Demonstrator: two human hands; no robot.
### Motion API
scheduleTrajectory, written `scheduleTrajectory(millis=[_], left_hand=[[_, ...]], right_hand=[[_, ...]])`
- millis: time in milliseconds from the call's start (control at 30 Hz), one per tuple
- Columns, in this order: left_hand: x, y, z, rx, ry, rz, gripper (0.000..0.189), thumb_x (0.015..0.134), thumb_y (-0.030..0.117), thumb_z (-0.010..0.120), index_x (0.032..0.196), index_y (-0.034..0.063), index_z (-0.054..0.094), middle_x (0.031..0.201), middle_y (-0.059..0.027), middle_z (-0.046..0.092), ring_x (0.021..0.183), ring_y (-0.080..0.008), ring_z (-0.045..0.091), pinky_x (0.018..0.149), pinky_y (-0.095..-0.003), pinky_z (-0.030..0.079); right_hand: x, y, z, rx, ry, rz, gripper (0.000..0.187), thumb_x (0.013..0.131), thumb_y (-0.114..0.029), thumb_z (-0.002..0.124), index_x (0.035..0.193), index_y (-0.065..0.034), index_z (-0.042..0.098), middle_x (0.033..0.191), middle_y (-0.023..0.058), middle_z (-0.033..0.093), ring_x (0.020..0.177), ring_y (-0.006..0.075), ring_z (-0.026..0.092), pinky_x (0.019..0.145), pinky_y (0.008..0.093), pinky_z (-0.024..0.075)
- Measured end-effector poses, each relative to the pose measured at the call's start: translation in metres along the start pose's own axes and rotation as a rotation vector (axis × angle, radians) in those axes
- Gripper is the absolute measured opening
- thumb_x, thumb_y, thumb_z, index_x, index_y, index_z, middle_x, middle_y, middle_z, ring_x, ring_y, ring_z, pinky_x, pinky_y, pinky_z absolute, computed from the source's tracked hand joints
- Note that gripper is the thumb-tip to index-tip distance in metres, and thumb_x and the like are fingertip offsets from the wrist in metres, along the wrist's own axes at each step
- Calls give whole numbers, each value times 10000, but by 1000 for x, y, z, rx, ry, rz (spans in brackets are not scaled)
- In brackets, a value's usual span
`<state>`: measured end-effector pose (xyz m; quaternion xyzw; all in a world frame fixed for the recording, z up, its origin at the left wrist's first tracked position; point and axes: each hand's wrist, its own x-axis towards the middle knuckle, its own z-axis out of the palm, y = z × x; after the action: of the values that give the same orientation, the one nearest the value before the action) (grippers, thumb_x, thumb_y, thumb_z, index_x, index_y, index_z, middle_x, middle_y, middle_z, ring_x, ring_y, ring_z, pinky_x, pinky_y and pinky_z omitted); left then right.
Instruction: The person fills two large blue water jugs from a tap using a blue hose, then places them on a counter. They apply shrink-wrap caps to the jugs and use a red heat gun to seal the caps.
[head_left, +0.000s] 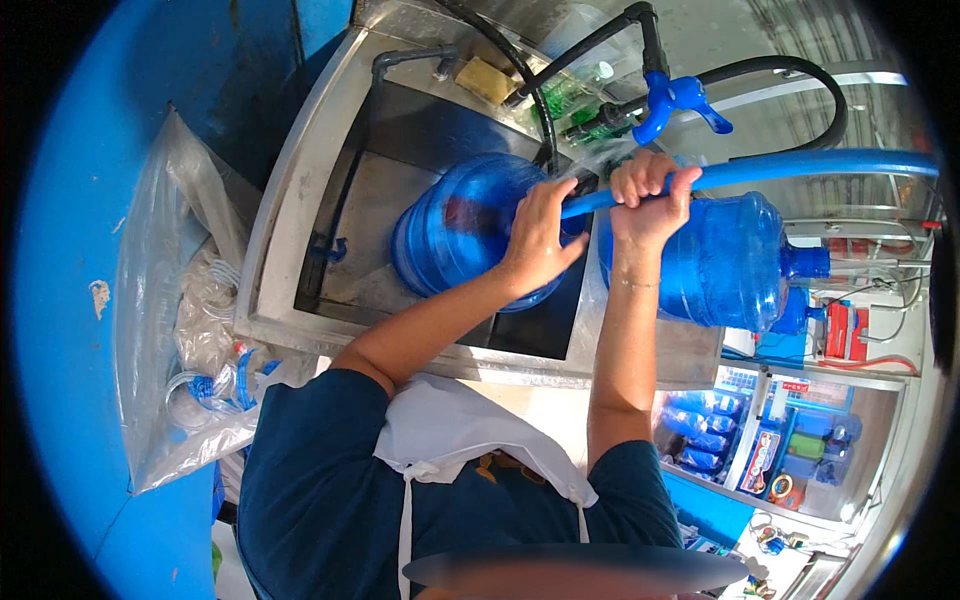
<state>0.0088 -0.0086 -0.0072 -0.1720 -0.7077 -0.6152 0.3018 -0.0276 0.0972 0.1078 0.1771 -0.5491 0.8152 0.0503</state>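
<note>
My right hand (649, 196) is wrapped around a blue hose (787, 169) near its end. Beside the hose end, my left hand (541, 238) has thumb and fingers apart. It is over a large blue water-cooler bottle (442, 232); whether the palm touches the bottle is hidden. The bottle stands tilted inside a stainless steel sink (367, 210). Water sprays up near my left fingertips. A second blue water-cooler bottle (720, 259) lies on its side right of my right forearm, its neck pointing right.
A blue-handled tap (671, 101) on black pipe hangs above my hands. Green plastic bottles (559, 97) and a yellow sponge (484, 81) sit along the sink's back ledge. Clear plastic bags (187, 300) hang at left. A glass-fronted cabinet (810, 442) with packed goods stands at right.
</note>
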Motion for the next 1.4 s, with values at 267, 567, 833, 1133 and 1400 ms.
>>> scheduleTrajectory(millis=[267,567,833,1133,1400], left_hand=[[24,-22,-3,-82,-85,-87,542,585,140,823,1076,41,617,1006,-167,670,945,-362,655,821,-414,524],[10,-23,11,-13,140,-108,587,591,140,841,1110,34,587,1014,-190,654,951,-390,642,807,-422,522],[63,-35,-44,-516,-880,-206,511,564,223,825,1026,87,655,939,-106,678,916,-279,647,856,-372,494],[42,-39,-30,-254,-484,-272,554,571,177,850,1062,68,616,854,-69,647,776,-184,635,737,-322,519],[50,-39,-25,-236,-147,-227,528,587,174,856,1034,32,613,912,-112,674,820,-217,660,775,-347,527]], right_hand=[[-45,-28,33,-155,-128,-395,334,920,-248,593,666,-88,446,596,-1,398,481,133,371,457,284,292],[-61,16,44,-377,146,-374,275,897,-306,624,789,-80,512,819,90,504,880,280,543,933,463,409],[-79,37,10,362,264,-221,385,861,-187,559,550,-167,333,593,11,392,686,178,439,843,360,385],[-63,30,21,427,202,-359,348,794,-150,595,534,-152,364,589,6,386,664,177,425,787,348,365],[-53,21,24,396,200,-453,342,839,-156,572,551,-142,388,595,11,392,677,181,455,837,382,399]])
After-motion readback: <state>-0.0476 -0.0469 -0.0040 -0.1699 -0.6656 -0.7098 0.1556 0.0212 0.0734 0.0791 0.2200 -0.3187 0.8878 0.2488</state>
